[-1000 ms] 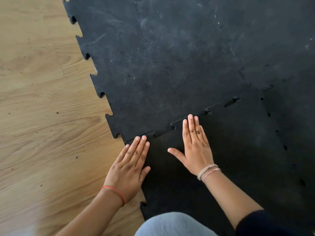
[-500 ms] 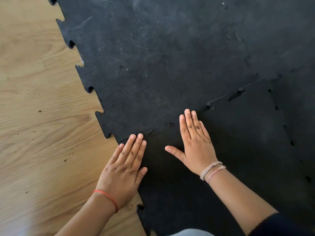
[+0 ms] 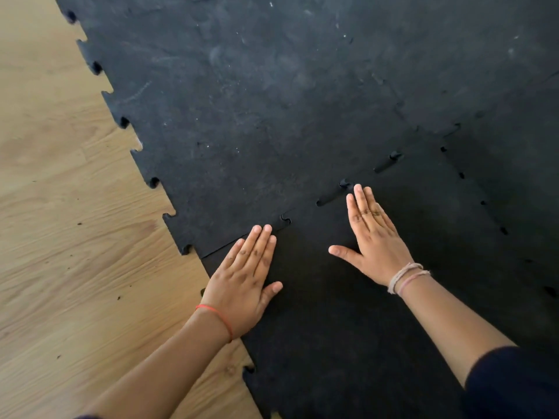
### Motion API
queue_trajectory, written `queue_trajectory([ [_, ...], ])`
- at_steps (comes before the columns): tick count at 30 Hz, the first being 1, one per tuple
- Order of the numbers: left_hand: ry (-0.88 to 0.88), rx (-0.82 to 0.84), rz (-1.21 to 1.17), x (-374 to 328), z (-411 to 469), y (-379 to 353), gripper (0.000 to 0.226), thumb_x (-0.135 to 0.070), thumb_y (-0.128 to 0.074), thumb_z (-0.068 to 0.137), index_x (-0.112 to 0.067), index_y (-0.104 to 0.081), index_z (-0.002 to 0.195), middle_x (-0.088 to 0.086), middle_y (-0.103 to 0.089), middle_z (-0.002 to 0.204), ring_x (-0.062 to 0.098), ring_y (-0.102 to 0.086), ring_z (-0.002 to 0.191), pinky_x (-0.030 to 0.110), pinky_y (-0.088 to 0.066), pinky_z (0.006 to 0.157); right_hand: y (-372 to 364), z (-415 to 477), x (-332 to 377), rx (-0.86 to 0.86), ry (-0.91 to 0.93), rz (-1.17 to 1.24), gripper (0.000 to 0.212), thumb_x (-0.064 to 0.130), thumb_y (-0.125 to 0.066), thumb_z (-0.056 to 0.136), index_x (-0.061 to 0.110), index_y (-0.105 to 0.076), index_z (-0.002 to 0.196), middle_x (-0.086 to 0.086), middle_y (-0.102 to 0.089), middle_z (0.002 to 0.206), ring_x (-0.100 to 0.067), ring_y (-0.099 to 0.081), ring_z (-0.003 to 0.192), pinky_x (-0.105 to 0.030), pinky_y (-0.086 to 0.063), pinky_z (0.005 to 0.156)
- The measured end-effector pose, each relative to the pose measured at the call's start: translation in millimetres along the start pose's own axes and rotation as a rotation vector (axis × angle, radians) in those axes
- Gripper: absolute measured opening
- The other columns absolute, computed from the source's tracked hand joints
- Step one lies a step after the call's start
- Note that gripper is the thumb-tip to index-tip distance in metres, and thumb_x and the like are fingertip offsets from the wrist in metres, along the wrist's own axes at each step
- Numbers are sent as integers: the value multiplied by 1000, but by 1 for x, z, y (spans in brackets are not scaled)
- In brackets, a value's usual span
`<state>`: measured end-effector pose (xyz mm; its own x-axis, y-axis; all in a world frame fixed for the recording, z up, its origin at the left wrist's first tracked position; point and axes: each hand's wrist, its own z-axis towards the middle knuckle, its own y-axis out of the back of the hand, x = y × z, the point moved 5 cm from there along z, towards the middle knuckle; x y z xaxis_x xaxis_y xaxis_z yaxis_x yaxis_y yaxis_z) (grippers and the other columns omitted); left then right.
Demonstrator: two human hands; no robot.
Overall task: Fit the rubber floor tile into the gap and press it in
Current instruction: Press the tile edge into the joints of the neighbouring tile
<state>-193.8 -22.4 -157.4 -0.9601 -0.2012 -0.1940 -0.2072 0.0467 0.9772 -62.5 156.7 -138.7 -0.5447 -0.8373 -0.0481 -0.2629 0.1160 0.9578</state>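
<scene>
Both hands lie flat, palms down, on the near tile (image 3: 348, 313). The left hand (image 3: 245, 279) covers the closed near-left seam; the right hand (image 3: 373, 237) points at open notches (image 3: 332, 196) running up-right from its fingertips, so it sits nearer the unseated stretch.

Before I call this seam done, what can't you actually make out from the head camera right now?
- Black rubber floor tile: its near edge is cut off by the frame bottom, head view.
- Seam under the left hand and right hand: covered by the palms.
- Right-side seam: too dark to tell if the tabs are seated.
- How hard the hands press: not visible.
</scene>
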Motion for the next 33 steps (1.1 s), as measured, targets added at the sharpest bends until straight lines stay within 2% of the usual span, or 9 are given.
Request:
queue_trajectory([
  [5,-206,18,49,-9,32,1,65,-46,-7,96,-1,-23,140,14,-25,149,23,-14,139,35,-7,111,11,1,-17,86,133,-125,87,65,-4,89,-2,-14,142,-18,-14,151,-30,-18,139,-41,-24,111],
  [8,-220,6,38,-10,34,0,65,-46,-8,96,-2,-22,140,14,-24,149,22,-14,138,36,-9,110,9,0,-2,108,320,-121,65,47,-14,96,1,-21,142,-16,-22,149,-28,-23,138,-39,-21,111],
  [11,-211,-8,10,-11,35,0,64,-45,-9,96,-2,-22,141,13,-22,149,22,-15,139,37,-11,110,10,3,4,104,391,-149,63,39,-27,91,2,-25,141,-16,-26,148,-28,-26,137,-40,-24,112],
  [14,-198,-13,-25,-10,36,-3,63,-44,-9,96,-1,-25,140,13,-22,149,23,-17,138,37,-10,110,16,10,11,175,391,-206,62,39,-30,95,6,-7,141,-15,-6,150,-28,-7,139,-38,-15,111],
  [17,-189,9,-27,-11,38,-4,62,-43,-16,95,-1,-26,140,13,-24,148,25,-20,139,38,-13,110,18,14,15,405,354,-263,72,43,-28,98,10,22,137,-9,22,152,-23,20,140,-35,3,115],
  [22,-78,100,34,-10,33,8,67,-49,-2,86,-8,3,140,8,5,150,22,12,136,37,11,113,46,13,35,456,275,-194,98,68,-33,84,5,10,146,-12,16,156,-24,16,143,-35,2,116],
  [25,145,112,-72,10,-2,10,65,-47,-20,90,-2,-23,138,11,-28,147,24,-20,136,34,-1,114,46,3,54,430,242,-106,111,73,-39,78,5,19,143,-13,23,154,-26,20,142,-36,5,115],
  [27,187,159,-114,21,-26,10,64,-47,-15,94,0,-29,136,11,-34,144,23,-27,136,31,-3,111,42,0,69,435,208,-51,116,74,-43,74,5,20,143,-13,25,153,-26,20,141,-35,7,113],
  [33,143,167,-134,31,-38,7,65,-48,-6,95,-3,-22,139,10,-31,145,15,7,142,32,-4,112,34,8,93,400,95,-3,126,73,-55,68,5,19,143,-14,23,154,-26,19,142,-34,8,112],
])
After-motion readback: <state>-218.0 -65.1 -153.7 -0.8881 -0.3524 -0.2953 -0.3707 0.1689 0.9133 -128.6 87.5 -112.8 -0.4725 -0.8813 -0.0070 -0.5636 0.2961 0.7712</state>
